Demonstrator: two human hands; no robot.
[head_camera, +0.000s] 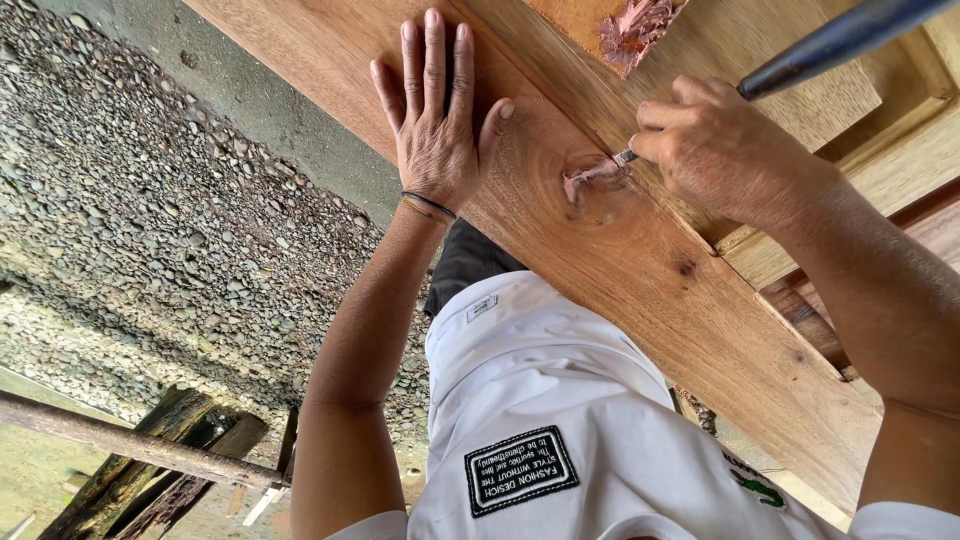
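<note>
My left hand (435, 110) lies flat, palm down, fingers spread, on a wide brown wooden plank (660, 290); thin bands circle its wrist. My right hand (725, 150) grips a blue-handled tool (840, 38), and the tool's small metal tip (625, 157) touches a knot in the plank. Pink filler paste (592, 180) is smeared over that knot. A larger lump of the same pink paste (635, 28) sits on a small wooden board at the top, just beyond the tool.
More framed wooden panels (900, 160) lie to the right of the plank. Pebbled concrete ground (150, 200) spreads to the left. A rusty pipe (130, 445) and weathered timbers (150, 480) lie at the lower left. My white shirt (560, 420) fills the bottom.
</note>
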